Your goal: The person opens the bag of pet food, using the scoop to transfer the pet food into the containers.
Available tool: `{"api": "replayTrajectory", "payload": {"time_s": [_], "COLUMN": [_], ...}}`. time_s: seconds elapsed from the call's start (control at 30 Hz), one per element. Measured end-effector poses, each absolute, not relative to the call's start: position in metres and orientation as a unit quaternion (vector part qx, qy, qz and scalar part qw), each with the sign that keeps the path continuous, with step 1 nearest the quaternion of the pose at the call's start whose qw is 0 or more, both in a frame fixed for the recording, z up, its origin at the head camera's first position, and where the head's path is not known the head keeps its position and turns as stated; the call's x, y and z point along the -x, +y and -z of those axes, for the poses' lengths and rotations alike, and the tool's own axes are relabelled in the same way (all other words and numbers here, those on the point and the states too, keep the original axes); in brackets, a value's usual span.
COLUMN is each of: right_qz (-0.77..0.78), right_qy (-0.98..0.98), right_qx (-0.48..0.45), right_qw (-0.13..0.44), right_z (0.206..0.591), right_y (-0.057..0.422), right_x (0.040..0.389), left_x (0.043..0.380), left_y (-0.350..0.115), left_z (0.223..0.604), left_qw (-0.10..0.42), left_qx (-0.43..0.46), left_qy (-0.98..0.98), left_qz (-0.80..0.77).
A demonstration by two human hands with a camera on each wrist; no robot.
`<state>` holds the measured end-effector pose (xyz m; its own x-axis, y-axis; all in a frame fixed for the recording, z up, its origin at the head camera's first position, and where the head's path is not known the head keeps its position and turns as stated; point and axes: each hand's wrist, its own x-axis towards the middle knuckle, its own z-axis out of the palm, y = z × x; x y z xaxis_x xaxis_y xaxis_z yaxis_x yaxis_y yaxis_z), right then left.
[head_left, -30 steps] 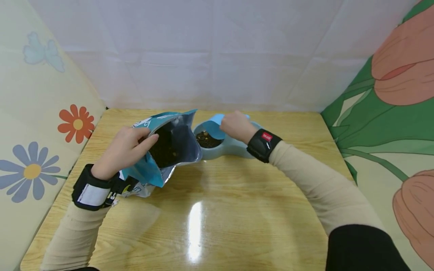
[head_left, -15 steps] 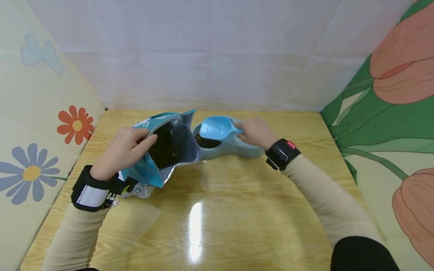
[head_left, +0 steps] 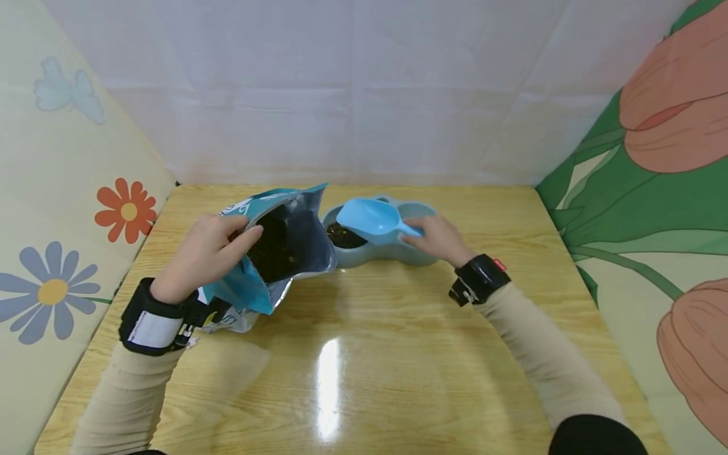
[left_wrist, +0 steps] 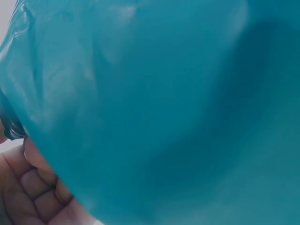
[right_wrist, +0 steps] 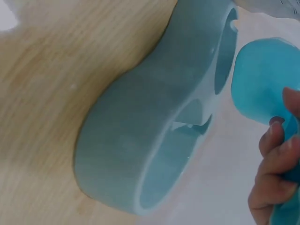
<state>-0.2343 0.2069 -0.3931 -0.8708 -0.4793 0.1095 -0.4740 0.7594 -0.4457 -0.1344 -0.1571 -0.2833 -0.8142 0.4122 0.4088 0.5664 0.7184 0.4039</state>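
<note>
My left hand (head_left: 210, 256) pinches the rim of a blue foil-lined bag (head_left: 241, 287), whose mouth gapes toward the right. Dark brown pellets (head_left: 273, 253) lie inside it. In the left wrist view the bag's teal side (left_wrist: 164, 93) fills most of the picture. A light blue scoop (head_left: 372, 218) hangs tilted over the pet bowl, its handle gripped by my right hand (head_left: 438, 240). The grey-blue double bowl (head_left: 392, 253) holds brown pellets (head_left: 344, 236) in its left compartment. From the right wrist, the bowl's near compartment (right_wrist: 166, 164) shows bare walls.
The wooden table (head_left: 398, 354) runs beneath everything, with a bright reflection near its front. A white cloth wall (head_left: 364, 95) rises behind the table. Flower-patterned panels stand on the left and right sides.
My right hand has drawn back to the right and turned the scoop from tipped over the left compartment to hollow side up. The left hand and bag stay put.
</note>
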Motion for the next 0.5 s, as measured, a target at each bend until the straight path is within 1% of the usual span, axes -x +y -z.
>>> {"api": "replayTrajectory", "payload": {"time_s": [0.33, 0.5], "right_qz": [0.268, 0.28], "right_qy": [0.933, 0.934], "right_qx": [0.241, 0.219], "right_qw": [-0.003, -0.004], "right_z": [0.403, 0.399], "right_y": [0.216, 0.22], "right_x": [0.225, 0.218], "left_x": [0.134, 0.134], "left_y": [-0.157, -0.157], "left_z": [0.283, 0.283], "left_qw": [0.147, 0.15], "left_qx": [0.267, 0.27], "left_qy": [-0.915, -0.914], "left_qz": [0.263, 0.265]}}
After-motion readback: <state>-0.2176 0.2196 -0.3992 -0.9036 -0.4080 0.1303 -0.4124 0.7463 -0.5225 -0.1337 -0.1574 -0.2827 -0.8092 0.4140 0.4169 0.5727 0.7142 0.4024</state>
